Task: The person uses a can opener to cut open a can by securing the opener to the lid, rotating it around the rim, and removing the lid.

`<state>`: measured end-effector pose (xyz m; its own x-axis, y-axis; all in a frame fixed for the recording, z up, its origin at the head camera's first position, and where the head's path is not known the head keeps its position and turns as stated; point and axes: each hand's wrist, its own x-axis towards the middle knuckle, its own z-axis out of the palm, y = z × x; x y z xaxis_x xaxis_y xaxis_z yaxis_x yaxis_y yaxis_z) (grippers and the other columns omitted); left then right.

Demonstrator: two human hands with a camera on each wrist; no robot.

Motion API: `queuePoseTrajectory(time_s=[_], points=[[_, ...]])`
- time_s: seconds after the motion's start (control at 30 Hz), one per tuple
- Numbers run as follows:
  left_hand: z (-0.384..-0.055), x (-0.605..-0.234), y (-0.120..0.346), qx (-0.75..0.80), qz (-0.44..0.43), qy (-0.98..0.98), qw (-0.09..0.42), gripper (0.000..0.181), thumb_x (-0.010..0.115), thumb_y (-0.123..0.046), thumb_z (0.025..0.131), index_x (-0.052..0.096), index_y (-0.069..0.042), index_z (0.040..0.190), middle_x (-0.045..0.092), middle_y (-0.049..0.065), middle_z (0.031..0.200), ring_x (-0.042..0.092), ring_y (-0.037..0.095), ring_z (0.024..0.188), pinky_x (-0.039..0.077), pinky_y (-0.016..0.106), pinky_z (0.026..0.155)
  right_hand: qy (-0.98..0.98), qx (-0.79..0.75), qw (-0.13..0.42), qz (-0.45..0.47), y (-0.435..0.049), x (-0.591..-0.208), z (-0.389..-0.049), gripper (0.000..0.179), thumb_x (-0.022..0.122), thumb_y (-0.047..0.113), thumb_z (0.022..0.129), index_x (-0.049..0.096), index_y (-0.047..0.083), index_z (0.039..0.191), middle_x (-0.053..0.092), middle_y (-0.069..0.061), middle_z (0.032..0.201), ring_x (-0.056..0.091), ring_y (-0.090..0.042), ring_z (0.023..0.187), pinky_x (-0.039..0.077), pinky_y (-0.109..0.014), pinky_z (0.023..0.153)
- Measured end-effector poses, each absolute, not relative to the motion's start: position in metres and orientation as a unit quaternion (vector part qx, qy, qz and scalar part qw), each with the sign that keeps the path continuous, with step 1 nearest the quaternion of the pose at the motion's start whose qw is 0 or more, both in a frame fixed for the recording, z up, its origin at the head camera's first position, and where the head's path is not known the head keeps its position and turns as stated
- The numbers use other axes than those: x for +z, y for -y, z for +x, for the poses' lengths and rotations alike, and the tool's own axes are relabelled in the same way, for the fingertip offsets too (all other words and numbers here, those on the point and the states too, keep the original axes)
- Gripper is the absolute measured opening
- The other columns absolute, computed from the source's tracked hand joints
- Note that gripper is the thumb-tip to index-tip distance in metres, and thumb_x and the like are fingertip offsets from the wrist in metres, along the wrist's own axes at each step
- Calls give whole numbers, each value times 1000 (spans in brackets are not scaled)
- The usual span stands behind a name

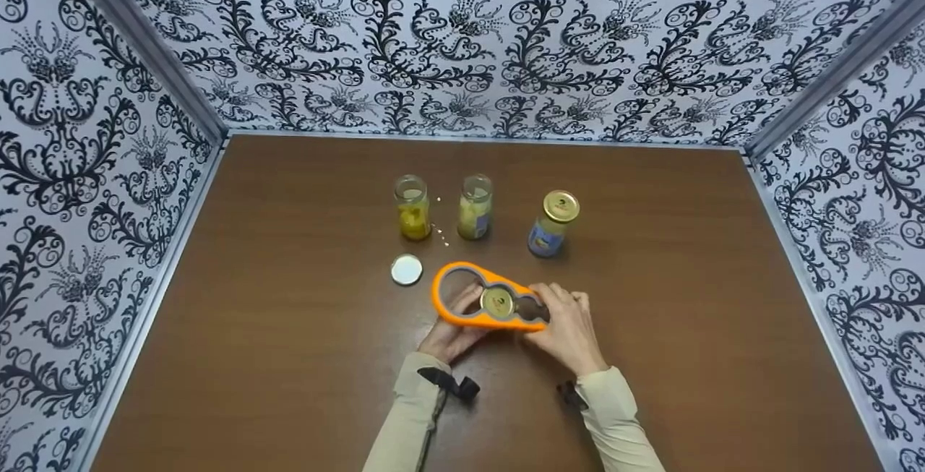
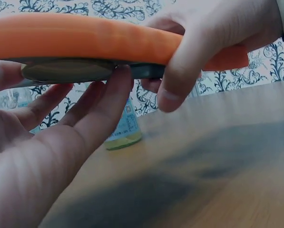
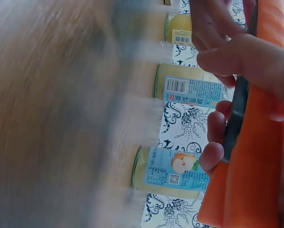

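Observation:
An orange jar opener (image 1: pixel 462 319) with grey-lined round holes is held level above the table. My right hand (image 1: pixel 569 331) grips its narrow end, thumb below it in the left wrist view. A gold jar lid (image 1: pixel 498 302) sits in the opener's middle hole. From underneath, my left hand (image 1: pixel 452 338) pinches this lid (image 2: pixel 68 70) by its edges between thumb and fingers. No jar shows below the lid. Beyond the hands stand an uncovered jar of yellow fruit (image 1: pixel 414 220), an uncovered jar of pale fruit (image 1: pixel 474 217) and a gold-lidded jar (image 1: pixel 547 237).
A loose lid (image 1: pixel 407 269), white side up, lies on the brown table (image 1: pixel 303 298) in front of the yellow-fruit jar. Small white bits (image 1: pixel 442 235) are scattered between the two uncovered jars. Patterned walls (image 1: pixel 462 45) border the table at the back and sides.

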<state>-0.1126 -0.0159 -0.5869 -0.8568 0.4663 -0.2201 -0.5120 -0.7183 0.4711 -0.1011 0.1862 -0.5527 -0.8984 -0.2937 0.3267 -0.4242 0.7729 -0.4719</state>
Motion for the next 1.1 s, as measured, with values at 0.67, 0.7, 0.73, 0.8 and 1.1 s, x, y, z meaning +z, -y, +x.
queuePoseTrajectory(time_s=[0.67, 0.7, 0.73, 0.8, 1.1], points=[[-119, -600, 20, 910, 37, -345, 227, 33, 62, -35, 94, 58, -13, 117, 57, 9, 115, 58, 22, 99, 44, 43, 88, 928, 342, 85, 119, -197, -551, -98, 58, 87, 7, 57, 64, 4, 110, 64, -9, 102, 60, -27, 88, 31, -42, 80], [-119, -600, 21, 910, 33, -347, 226, 31, 61, -33, 95, 59, -13, 118, 56, 9, 117, 59, 24, 101, 44, 43, 88, 928, 343, 85, 115, -198, -551, -98, 58, 86, 7, 57, 64, 4, 110, 64, -9, 102, 60, -28, 88, 31, -42, 80], [-120, -601, 22, 909, 29, -350, 225, 29, 59, -32, 96, 59, -13, 118, 56, 10, 118, 59, 25, 102, 44, 43, 88, 928, 344, 86, 111, -200, -551, -98, 57, 86, 6, 57, 64, 4, 110, 64, -9, 102, 60, -28, 88, 31, -42, 80], [-122, -601, 24, 908, 21, -353, 224, 29, 57, -28, 98, 58, -10, 121, 54, 11, 119, 59, 27, 102, 44, 43, 89, 928, 347, 87, 104, -204, -552, -97, 56, 84, 5, 58, 64, 4, 110, 64, -9, 101, 60, -28, 88, 30, -43, 80], [-132, -599, 34, 884, 51, -406, 227, 54, 53, -20, 100, 31, 9, 140, 42, 26, 135, 57, 23, 102, 42, 52, 96, 930, 347, 87, 87, -221, -550, -93, 56, 84, 5, 57, 64, 2, 109, 64, -11, 99, 60, -29, 86, 31, -44, 80]])
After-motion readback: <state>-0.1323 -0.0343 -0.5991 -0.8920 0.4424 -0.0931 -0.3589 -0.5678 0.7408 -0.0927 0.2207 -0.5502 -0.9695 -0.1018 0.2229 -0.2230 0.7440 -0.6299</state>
